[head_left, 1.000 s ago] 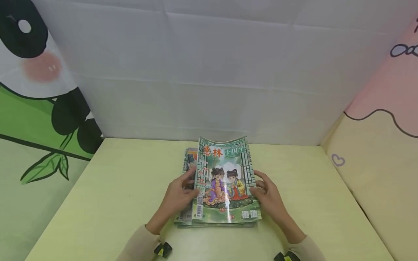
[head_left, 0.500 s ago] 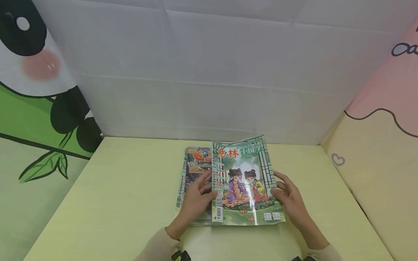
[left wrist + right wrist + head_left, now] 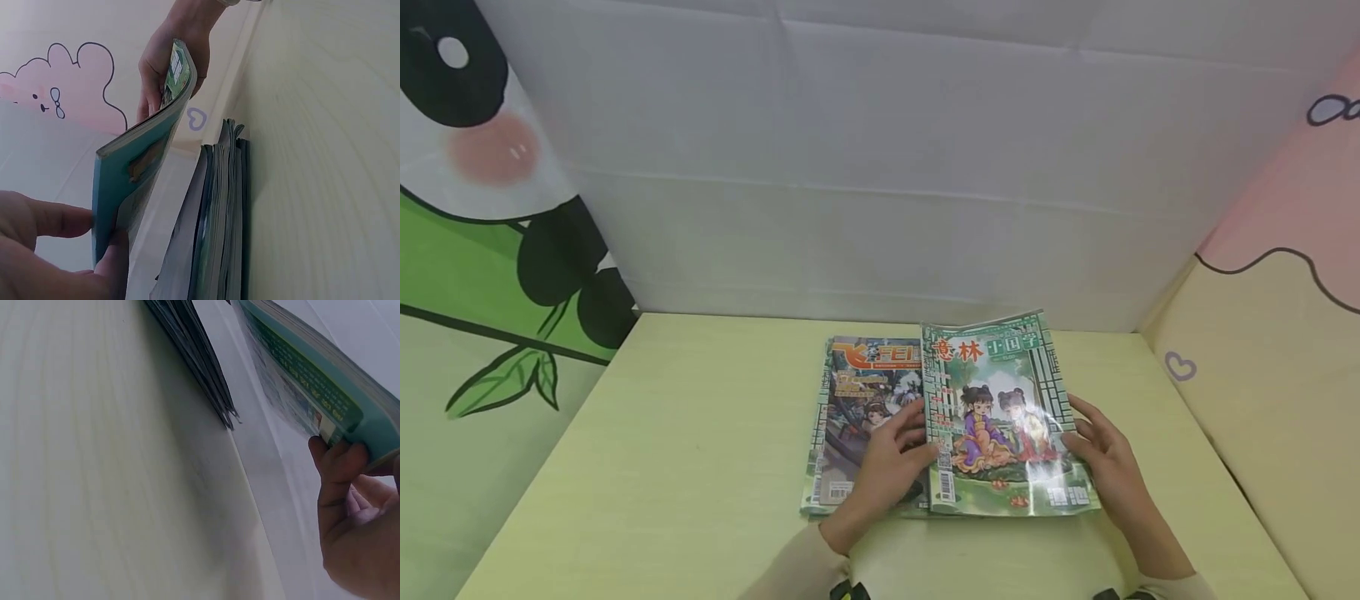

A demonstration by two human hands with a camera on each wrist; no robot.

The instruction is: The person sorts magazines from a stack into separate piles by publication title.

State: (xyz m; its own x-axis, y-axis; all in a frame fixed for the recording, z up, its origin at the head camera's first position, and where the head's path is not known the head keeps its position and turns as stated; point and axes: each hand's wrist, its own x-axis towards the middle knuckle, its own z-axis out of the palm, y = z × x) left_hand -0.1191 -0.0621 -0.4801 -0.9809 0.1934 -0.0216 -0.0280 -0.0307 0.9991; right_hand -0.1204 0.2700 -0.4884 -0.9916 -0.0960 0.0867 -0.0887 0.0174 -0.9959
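A green magazine with two cartoon children on its cover is held up off a stack by both hands. My left hand pinches its left edge, thumb on the cover and fingers beneath. On the opposite edge my right hand grips it the same way; its fingers press the back cover in the right wrist view. Below and to the left lies the magazine stack, topped by a dark magazine with an orange title. A gap shows between the held magazine and the stack in the left wrist view.
The stack rests on a pale yellow table. Behind the table rises a white cloth wall. Printed panels stand at either side, a panda panel at left and a pink and cream panel at right.
Both hands have carried the green magazine to the right, off the top of the stack. More of the dark magazine's cover has come into view beneath.
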